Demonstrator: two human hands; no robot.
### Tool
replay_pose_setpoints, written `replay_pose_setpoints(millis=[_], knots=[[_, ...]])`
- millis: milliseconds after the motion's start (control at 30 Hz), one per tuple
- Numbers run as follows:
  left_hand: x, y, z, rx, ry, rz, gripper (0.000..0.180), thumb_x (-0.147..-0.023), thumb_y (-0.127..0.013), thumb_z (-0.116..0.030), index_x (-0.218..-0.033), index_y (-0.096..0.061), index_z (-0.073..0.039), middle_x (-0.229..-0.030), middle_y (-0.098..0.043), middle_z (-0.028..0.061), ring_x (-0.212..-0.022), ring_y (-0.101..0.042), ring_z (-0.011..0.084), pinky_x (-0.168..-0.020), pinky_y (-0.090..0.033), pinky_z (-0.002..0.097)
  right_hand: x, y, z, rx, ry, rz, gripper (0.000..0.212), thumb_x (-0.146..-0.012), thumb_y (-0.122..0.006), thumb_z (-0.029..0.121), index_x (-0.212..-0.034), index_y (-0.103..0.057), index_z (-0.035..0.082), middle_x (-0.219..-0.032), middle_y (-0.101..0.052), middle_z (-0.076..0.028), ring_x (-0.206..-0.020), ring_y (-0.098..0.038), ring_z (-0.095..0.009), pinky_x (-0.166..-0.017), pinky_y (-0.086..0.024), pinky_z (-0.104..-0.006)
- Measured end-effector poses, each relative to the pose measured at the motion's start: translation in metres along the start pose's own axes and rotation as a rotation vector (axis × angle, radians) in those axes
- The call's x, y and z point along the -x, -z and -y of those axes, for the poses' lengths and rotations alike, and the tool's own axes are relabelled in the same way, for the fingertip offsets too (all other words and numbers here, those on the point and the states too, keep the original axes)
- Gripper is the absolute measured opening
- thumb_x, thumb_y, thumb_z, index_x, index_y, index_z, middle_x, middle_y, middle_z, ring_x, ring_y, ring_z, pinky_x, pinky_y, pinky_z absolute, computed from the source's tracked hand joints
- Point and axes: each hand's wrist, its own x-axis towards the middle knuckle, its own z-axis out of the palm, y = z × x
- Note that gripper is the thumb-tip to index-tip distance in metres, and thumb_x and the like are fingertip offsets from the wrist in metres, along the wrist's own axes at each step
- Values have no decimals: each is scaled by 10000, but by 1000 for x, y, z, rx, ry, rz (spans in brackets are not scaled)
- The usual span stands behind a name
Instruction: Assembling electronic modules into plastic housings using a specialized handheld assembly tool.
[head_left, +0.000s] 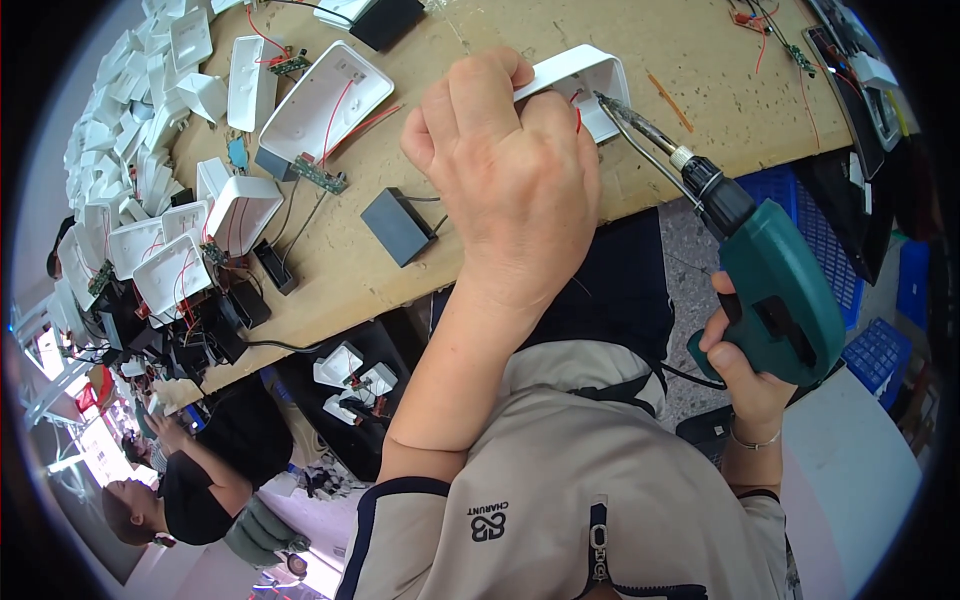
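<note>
The white plastic housing (pixel 604 72), tilted above the surface (pixel 700 60) and pinched by its wall in the left hand (pixel 515 165), looks light, stiff and smooth, best held by the outer walls, away from the delicate red wire (pixel 578 119). The right hand (pixel 755 388) wraps the green soldering gun's (pixel 790 265) handle, probably heavier, its metal end likely hot.

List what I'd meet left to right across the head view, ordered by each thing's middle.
Pile of white cases → dark grey box → left hand → held white case → orange strip → green soldering gun.
</note>
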Motion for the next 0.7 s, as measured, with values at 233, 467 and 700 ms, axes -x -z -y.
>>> replay_pose_setpoints(millis=[233, 467, 700], knots=[[-1, 1, -1, -11, 3, 11, 58, -647, -666, -80, -673, -650, -31, -908, -524, 89, -846, -485, 249, -739, -332, 368, -5, -1, 0, -4, 54, 26, 578, -738, -690, 69, -1230, -423, -76, -1118, -554, -210, -678, -575, -156, -572, -482, -253], [-2, 1, -2, -13, 4, 4, 50, -643, -656, -75, -669, -652, -32, -902, -525, 93, -848, -483, 259, -740, -331, 373, -9, -2, 1, 17, 12, 23, 589, -729, -716, 110, -1217, -438, -67, -1076, -561, -191, -672, -571, -150, -561, -479, -248], [-3, 2, -3, -16, 7, 24, 62, -648, -659, -82, -683, -657, -31, -906, -523, 98, -864, -482, 262, -753, -336, 376, -10, -4, 1, 0, -5, -11, 559, -727, -722, 115, -1183, -456, -67, -1016, -561, -161, -671, -568, -146, -561, -479, -247]])
